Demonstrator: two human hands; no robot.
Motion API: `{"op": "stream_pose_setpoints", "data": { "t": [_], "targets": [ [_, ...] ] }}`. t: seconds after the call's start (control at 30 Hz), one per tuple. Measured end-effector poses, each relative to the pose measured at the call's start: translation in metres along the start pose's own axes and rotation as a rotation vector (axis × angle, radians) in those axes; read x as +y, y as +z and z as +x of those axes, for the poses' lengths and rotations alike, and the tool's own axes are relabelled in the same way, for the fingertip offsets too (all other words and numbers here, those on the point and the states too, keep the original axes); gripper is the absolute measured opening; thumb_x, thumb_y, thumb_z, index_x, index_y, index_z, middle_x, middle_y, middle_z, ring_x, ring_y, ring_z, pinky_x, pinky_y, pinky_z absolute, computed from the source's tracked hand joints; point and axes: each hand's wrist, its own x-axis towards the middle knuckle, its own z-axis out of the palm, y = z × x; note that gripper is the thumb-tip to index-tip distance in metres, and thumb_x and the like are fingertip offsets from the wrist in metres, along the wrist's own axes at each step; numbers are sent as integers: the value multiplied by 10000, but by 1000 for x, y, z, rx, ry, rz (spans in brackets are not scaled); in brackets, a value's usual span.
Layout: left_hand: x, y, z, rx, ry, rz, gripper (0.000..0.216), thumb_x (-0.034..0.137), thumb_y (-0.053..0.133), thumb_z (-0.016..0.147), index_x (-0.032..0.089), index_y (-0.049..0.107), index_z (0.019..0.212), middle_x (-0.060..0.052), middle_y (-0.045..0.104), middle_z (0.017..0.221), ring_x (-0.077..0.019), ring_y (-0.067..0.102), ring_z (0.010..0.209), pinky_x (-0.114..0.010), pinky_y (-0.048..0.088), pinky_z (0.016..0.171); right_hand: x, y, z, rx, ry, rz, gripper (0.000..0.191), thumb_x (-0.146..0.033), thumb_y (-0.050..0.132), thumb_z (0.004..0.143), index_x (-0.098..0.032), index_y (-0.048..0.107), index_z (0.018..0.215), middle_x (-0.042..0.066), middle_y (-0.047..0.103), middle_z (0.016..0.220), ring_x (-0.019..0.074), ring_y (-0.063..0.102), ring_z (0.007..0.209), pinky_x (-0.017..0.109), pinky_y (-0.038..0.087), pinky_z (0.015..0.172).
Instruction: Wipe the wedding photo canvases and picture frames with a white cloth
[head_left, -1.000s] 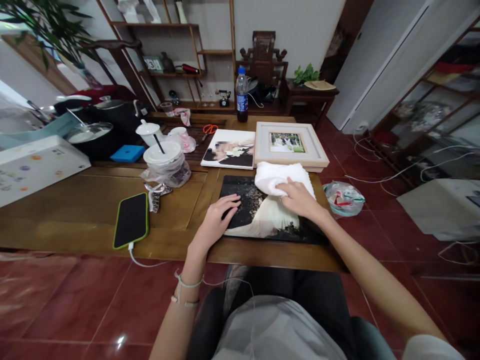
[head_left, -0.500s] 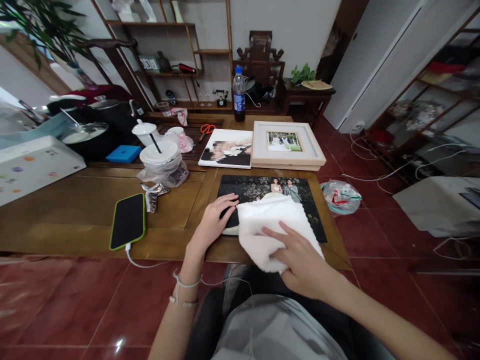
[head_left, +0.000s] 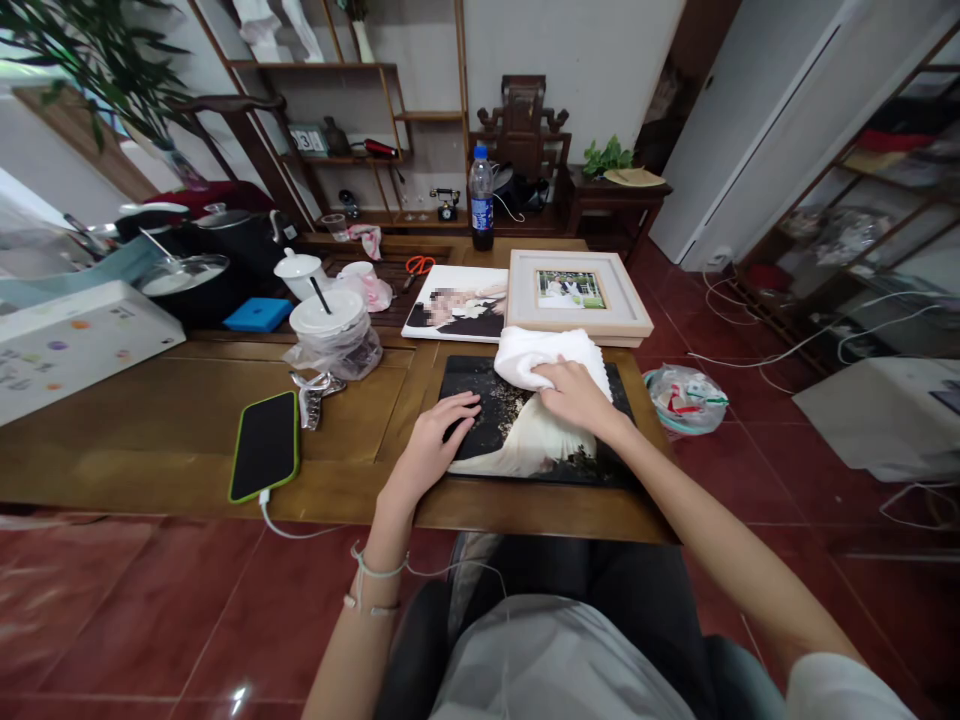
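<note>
The right hand (head_left: 574, 395) presses flat, fingers spread, on a white cloth (head_left: 541, 352) lying at the far edge of a dark photo print (head_left: 495, 420) on the wooden table (head_left: 180, 440). The left hand (head_left: 439, 432) rests open on the print's near-left corner, seemingly pinning it. A framed picture (head_left: 574, 297) sits just beyond the cloth.

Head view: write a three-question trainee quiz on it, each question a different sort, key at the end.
1. True or false: the right hand presses a white cloth onto the dark photo print.
2. What does the left hand rest on? A the phone; B the print's left edge; C the scissors.
3. Fill in: the bottle has a ___ cap.

Key: 1 true; 2 B; 3 blue.
</note>
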Motion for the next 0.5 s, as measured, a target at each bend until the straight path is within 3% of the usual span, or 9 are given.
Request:
{"op": "stream_pose_setpoints", "data": {
  "t": [0.17,0.3,0.4,0.5],
  "targets": [
    [1,0,0,-7,-6,9,200,188,474,898,182,656,981,-101,654,1152,-219,572,1138,-441,462,972,-41,11,-48,-60,-86,-17,474,-69,431,678,-96,649,1097,171,583,1247,302,423,1253,500,201,1083],
    [3,-1,0,-22,-14,18,190,190,474,897,177,659,943,-102,650,1160,-221,564,1147,-438,453,984,-74,15,-101,-193,-200,70,410,-111,461,678,-137,687,1020,146,438,1401,320,295,1338,564,131,1099],
    [3,-2,1,-25,-17,12,204,199,462,903,179,655,964,-101,648,1162,-221,564,1146,-439,453,984,-84,14,-120,-247,-245,117,376,-126,472,665,-129,696,967,138,413,1420,318,269,1352,560,118,1110],
    [3,-2,1,-35,-15,15,210,201,457,906,179,653,977,-100,642,1176,-223,561,1151,-444,451,985,-77,9,-117,-231,-222,149,432,-112,470,639,-137,683,1014,144,480,1368,266,359,1314,492,167,1121]
  ]
}}
